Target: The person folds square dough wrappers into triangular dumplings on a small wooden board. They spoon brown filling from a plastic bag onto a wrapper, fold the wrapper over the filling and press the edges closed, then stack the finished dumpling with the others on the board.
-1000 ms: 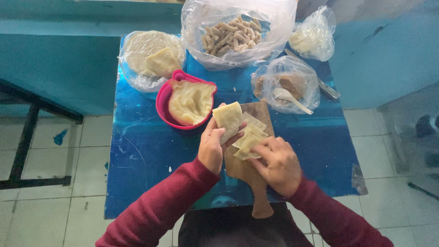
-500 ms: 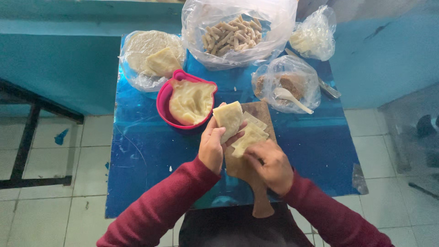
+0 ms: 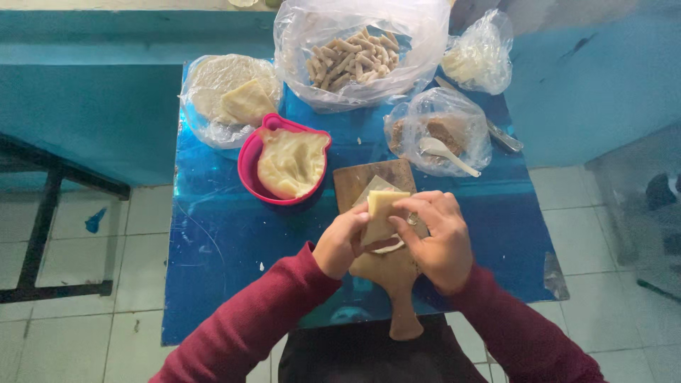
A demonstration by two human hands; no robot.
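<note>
Both my hands work a pale yellow dough wrapper (image 3: 381,213) over a wooden paddle board (image 3: 380,264) on a small blue table (image 3: 213,248). My left hand (image 3: 342,241) pinches the wrapper's left edge. My right hand (image 3: 440,237) folds over its right side, fingers curled on top. A second thin wrapper sheet lies under it on the board. A pink bowl (image 3: 252,157) of pale paste sits just left of the board's top.
A large clear bag of rolled pastry sticks (image 3: 351,57) stands at the back. A bag of flat wrappers (image 3: 230,99) lies back left, a small bag (image 3: 479,60) back right. A bag of brown filling (image 3: 436,131) holds a white spoon (image 3: 443,152). Tiled floor surrounds the table.
The wrapper that lay unfolded on the board is now folded and held upright between both hands. My right hand has moved up and left onto it.
</note>
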